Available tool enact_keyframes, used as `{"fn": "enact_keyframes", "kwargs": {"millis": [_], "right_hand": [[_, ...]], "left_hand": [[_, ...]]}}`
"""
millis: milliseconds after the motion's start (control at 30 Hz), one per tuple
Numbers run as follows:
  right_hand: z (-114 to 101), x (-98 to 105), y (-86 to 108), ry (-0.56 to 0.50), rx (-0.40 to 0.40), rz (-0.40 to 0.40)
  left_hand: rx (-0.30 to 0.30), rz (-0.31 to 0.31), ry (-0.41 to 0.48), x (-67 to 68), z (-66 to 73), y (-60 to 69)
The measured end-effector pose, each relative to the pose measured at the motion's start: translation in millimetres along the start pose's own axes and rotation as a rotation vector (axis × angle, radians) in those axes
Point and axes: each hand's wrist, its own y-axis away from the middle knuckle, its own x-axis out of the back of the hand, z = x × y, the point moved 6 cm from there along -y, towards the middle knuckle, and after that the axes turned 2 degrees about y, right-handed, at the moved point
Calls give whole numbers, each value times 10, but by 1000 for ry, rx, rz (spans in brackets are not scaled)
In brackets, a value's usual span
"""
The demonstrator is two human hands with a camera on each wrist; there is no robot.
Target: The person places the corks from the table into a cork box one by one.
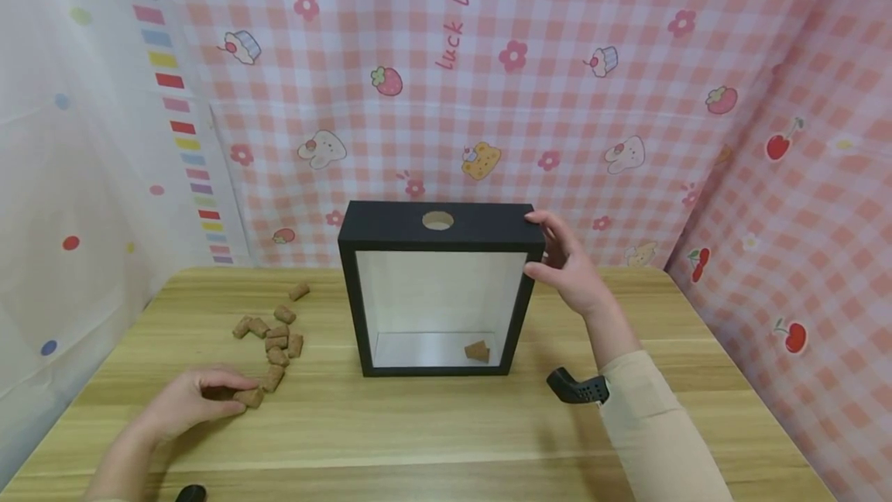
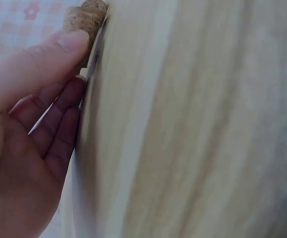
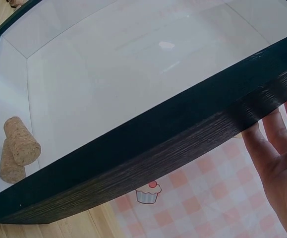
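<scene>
On the table stands a black shadow box (image 1: 351,308) with a clear front, a white inside and a round hole (image 1: 438,221) in its top. Inside, at the bottom right, lie two corks (image 3: 22,141), one leaning over the other. My right hand (image 1: 574,273) holds the box by its upper right corner, thumb at the front edge and fingers on the top and side. At the left my left hand (image 1: 191,401) pinches a cork (image 1: 249,397) between thumb and fingers, low at the tabletop. In the left wrist view that cork (image 2: 86,22) is partly covered by the thumb.
Several loose corks (image 1: 277,337) lie scattered on the wooden table (image 1: 432,432), left of the box. Behind the table hangs a pink checked curtain (image 1: 446,130), with a white dotted one (image 1: 70,177) to the left. A black device (image 1: 577,387) sits at my right sleeve.
</scene>
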Motion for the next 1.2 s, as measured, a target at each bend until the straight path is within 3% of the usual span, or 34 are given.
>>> {"fn": "enact_keyframes", "kwargs": {"millis": [233,400,733,1200], "right_hand": [[4,9,5,8,-2,-3],[4,9,5,11,-2,1],[13,9,3,2,2,4],[2,4,2,1,2,4]], "left_hand": [[58,-14,139,38,42,-7],[74,34,86,101,191,-59],[42,80,121,139,559,-195],[12,122,29,171,939,-511]]}}
